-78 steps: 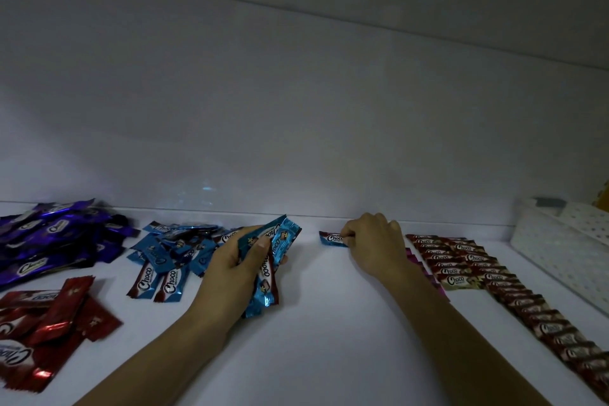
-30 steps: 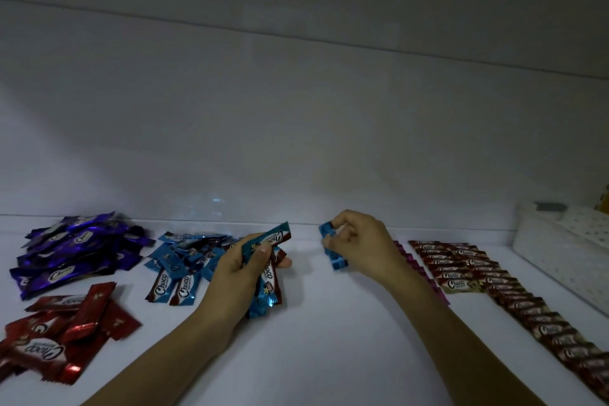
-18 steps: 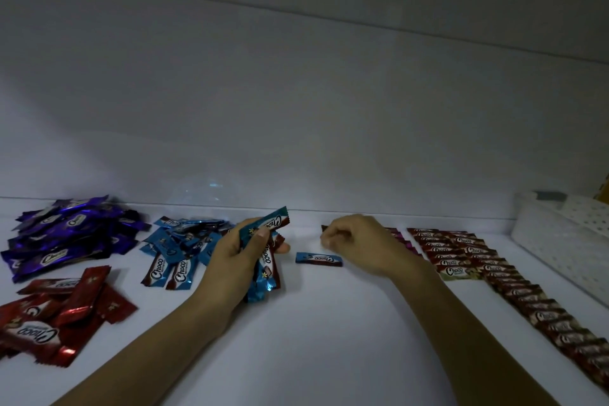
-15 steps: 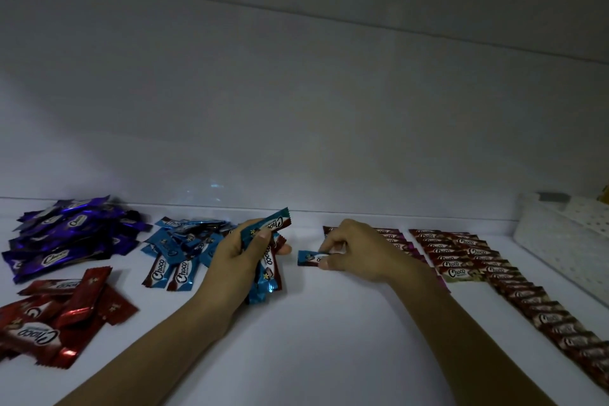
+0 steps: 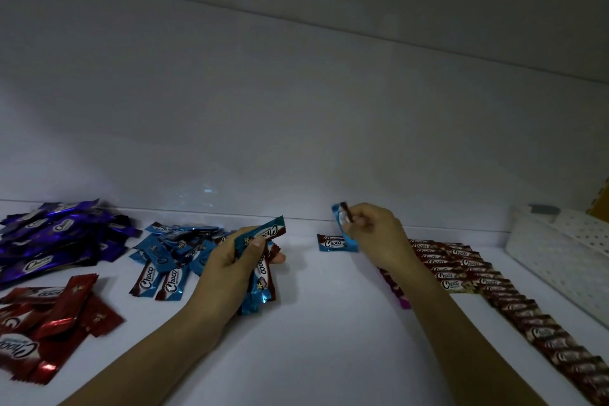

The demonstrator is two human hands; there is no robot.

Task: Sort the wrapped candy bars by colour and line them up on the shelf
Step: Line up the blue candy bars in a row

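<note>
My left hand point(image 5: 230, 260) grips a bunch of blue candy bars point(image 5: 260, 277) just above the white shelf point(image 5: 313, 339). My right hand point(image 5: 375, 234) pinches a single blue bar point(image 5: 342, 224), held upright above another blue bar point(image 5: 331, 243) that lies flat near the back wall. A loose pile of blue bars point(image 5: 168, 250) sits left of my left hand. Purple bars point(image 5: 56, 237) are heaped at the far left, red bars point(image 5: 49, 323) in front of them. A lined-up row of brown bars point(image 5: 514, 303) runs along the right.
A white perforated basket point(image 5: 560, 257) stands at the far right of the shelf. A row of magenta bars point(image 5: 395, 290) lies partly hidden under my right forearm. The back wall rises close behind the bars.
My right hand laid one blue bar flat near the back wall, went left to the bunch, and now holds another blue bar raised above the laid one. My left hand kept its bunch.
</note>
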